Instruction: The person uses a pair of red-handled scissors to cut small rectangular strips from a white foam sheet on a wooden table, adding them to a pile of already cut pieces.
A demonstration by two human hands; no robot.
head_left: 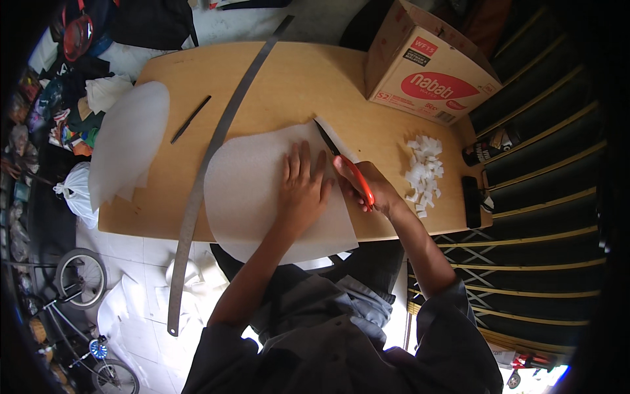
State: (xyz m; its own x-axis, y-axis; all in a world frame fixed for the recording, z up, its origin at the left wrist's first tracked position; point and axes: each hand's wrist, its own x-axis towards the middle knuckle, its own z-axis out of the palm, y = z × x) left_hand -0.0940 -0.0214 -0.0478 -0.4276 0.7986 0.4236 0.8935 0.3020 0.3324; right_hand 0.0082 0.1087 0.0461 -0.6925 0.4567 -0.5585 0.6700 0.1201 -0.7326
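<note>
A large white translucent sheet (246, 177) with a rounded left side lies on the table, its near edge hanging over the front. My left hand (304, 184) rests flat on it with fingers spread. In my right hand (374, 187) is a pair of scissors (357, 176) with red-orange handles and dark blades. The blades point away from me at the sheet's far right edge, where a narrow strip (336, 136) lies to their right. Whether the blades are parted is hard to see. Left of the sheet lies a long metal ruler (223, 125), slanting across the table.
Similar rounded white sheets (131, 141) overhang the table's left edge near a black pen (191, 119). White scraps (425, 172) lie at right, near a phone (471, 201) and a dark can (489, 148). A cardboard box (423, 69) stands far right on the wooden table (315, 72).
</note>
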